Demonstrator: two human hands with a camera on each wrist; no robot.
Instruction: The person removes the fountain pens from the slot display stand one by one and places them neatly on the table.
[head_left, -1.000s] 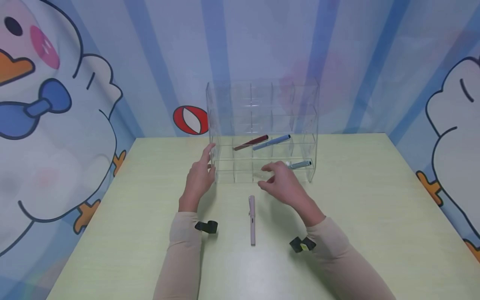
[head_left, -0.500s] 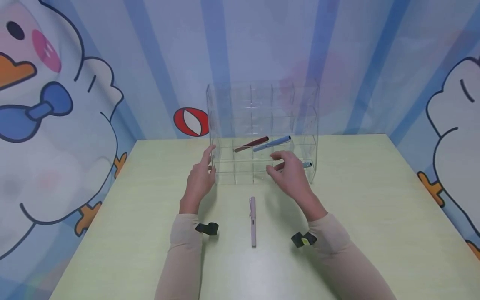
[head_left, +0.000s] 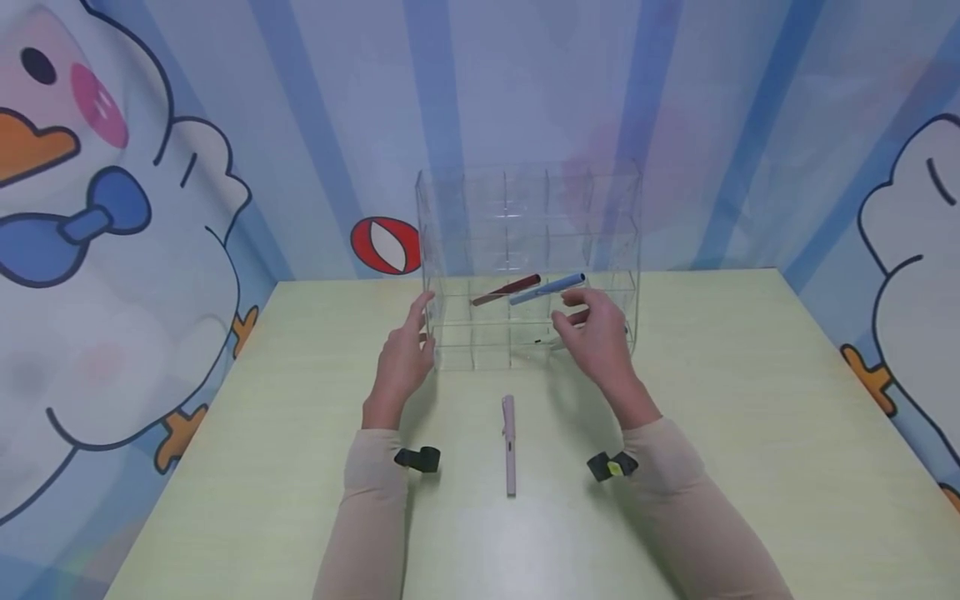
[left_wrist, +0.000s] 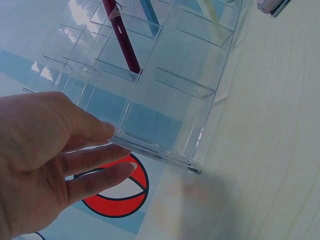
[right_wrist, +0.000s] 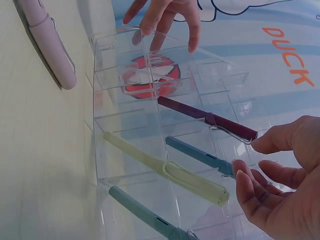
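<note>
A clear compartment rack (head_left: 453,333) stands at the back of the table. My left hand (head_left: 402,362) touches its left side, thumb at the edge and fingers fairly straight. My right hand (head_left: 600,337) hovers over its lower right, fingers loosely bent with nothing between them. In the right wrist view, a pale yellow-green pen (right_wrist: 195,185) slants in the rack, its cap end beside my fingertips. A teal pen (right_wrist: 140,210) lies in the neighbouring compartment. The dark red pen (head_left: 506,289) and blue pen (head_left: 547,288) lie in the row above.
A lavender pen (head_left: 510,450) lies on the pale table (head_left: 225,467) between my forearms, in front of the rack. Behind the rack rises a striped blue backdrop (head_left: 360,125) with cartoon ducks.
My right hand has moved to the right and farther back over the rack, covering most of the teal pen in the head view. My left hand stays at the rack's side.
</note>
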